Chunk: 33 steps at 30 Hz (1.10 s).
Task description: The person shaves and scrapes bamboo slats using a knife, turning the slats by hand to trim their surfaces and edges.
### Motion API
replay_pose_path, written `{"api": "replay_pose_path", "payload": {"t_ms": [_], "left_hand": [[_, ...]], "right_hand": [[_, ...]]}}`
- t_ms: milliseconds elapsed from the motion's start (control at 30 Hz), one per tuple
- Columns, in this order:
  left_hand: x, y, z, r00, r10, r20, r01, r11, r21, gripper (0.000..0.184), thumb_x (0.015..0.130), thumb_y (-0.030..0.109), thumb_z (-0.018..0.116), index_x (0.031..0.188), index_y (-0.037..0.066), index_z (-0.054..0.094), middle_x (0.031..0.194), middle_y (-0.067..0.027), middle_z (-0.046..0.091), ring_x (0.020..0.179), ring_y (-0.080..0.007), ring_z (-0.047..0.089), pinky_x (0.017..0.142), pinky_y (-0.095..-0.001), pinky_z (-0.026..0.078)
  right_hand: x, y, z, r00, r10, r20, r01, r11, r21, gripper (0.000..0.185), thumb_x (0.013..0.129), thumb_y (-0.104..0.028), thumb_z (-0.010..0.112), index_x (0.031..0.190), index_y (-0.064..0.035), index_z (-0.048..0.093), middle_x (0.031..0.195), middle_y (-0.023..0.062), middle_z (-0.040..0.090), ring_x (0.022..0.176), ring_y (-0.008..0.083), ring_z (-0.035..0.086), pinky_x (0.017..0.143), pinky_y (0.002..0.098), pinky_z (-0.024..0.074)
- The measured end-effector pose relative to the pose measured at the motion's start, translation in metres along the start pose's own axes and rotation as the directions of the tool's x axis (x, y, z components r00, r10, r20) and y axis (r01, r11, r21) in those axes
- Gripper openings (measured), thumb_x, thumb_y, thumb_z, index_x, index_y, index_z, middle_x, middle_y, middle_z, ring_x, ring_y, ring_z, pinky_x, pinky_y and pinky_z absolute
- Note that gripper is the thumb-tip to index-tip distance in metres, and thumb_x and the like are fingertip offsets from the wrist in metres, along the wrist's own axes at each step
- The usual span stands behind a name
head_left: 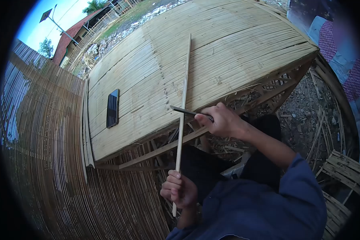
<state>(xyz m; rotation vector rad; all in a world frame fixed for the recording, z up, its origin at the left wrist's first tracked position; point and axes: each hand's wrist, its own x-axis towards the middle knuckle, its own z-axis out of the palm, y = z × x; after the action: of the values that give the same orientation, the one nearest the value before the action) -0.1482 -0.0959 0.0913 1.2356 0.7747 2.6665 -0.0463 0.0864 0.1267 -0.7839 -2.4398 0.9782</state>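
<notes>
A long, narrow bamboo strip (185, 84) slants from my lap up across the edge of the bamboo-slat table (132, 68), its far part over the tabletop. Near its lower end, my left hand (179, 189) is closed around it, with a short piece sticking out below the fist. My right hand (222, 121) grips a knife (183, 110) by its handle, thumb pressed along it. The dark blade crosses the strip at about a right angle by the table's near edge. Whether the blade cuts into the strip cannot be made out.
A smartphone (113, 109) lies on the table's left part. A woven bamboo screen (64, 148) stands along the left side. Bamboo scraps (318, 126) litter the ground at right, near a slatted bamboo piece (344, 172). Thin shavings (206, 53) rest on the tabletop.
</notes>
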Motion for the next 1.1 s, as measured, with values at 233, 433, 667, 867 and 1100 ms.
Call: {"api": "replay_pose_path", "payload": {"t_ms": [233, 433, 667, 867, 1100], "left_hand": [[-0.008, 0.006, -0.007, 0.998, -0.025, -0.049, 0.027, 0.999, 0.040, 0.018, 0.081, 0.007, 0.048, 0.069, 0.013, 0.036, 0.061, 0.0015, 0.031, 0.059, -0.0105, 0.032, 0.077, -0.0335, 0.036], [-0.010, 0.027, -0.003, 0.997, -0.067, -0.033, 0.066, 0.997, -0.037, 0.026, 0.085, 0.009, 0.043, 0.062, 0.014, 0.032, 0.060, 0.0024, 0.024, 0.063, -0.0115, 0.029, 0.081, -0.0328, 0.034], [-0.004, 0.033, -0.017, 0.995, -0.064, -0.080, 0.058, 0.995, -0.082, 0.032, 0.089, 0.011, 0.042, 0.060, 0.014, 0.029, 0.061, 0.0019, 0.023, 0.062, -0.0118, 0.029, 0.081, -0.0323, 0.034], [-0.010, 0.035, -0.022, 0.996, -0.071, -0.062, 0.067, 0.996, -0.066, 0.032, 0.089, 0.012, 0.043, 0.060, 0.015, 0.028, 0.061, 0.0019, 0.023, 0.062, -0.0119, 0.028, 0.081, -0.0318, 0.034], [-0.011, 0.030, -0.018, 0.994, -0.068, -0.088, 0.068, 0.998, -0.006, 0.024, 0.084, 0.010, 0.046, 0.065, 0.015, 0.033, 0.061, 0.0024, 0.028, 0.060, -0.0109, 0.030, 0.078, -0.0330, 0.034]], "right_hand": [[-0.019, -0.010, 0.011, 0.999, 0.002, -0.052, -0.004, 0.999, -0.052, 0.069, 0.088, -0.067, 0.045, 0.076, -0.0013, 0.062, 0.058, 0.0217, 0.058, 0.066, 0.0417, 0.064, 0.065, 0.0491, 0.0531], [-0.028, -0.024, 0.015, 0.998, -0.058, -0.039, 0.055, 0.996, -0.077, 0.068, 0.088, -0.065, 0.046, 0.069, -0.0006, 0.059, 0.059, 0.0232, 0.058, 0.066, 0.0443, 0.064, 0.065, 0.0516, 0.0525], [-0.015, -0.021, 0.009, 0.995, 0.093, 0.031, -0.093, 0.996, -0.012, 0.071, 0.088, -0.065, 0.045, 0.067, 0.0004, 0.060, 0.061, 0.0241, 0.060, 0.069, 0.0436, 0.064, 0.066, 0.0516, 0.0520], [-0.022, -0.021, 0.025, 0.999, 0.027, 0.022, -0.027, 0.999, 0.020, 0.075, 0.088, -0.068, 0.042, 0.068, 0.0018, 0.062, 0.062, 0.0256, 0.060, 0.071, 0.0442, 0.065, 0.069, 0.0510, 0.0532], [-0.002, -0.003, 0.024, 0.991, 0.075, -0.108, -0.075, 0.997, 0.008, 0.076, 0.089, -0.067, 0.040, 0.064, 0.0021, 0.060, 0.063, 0.0281, 0.060, 0.072, 0.0450, 0.065, 0.070, 0.0513, 0.0527]]}}
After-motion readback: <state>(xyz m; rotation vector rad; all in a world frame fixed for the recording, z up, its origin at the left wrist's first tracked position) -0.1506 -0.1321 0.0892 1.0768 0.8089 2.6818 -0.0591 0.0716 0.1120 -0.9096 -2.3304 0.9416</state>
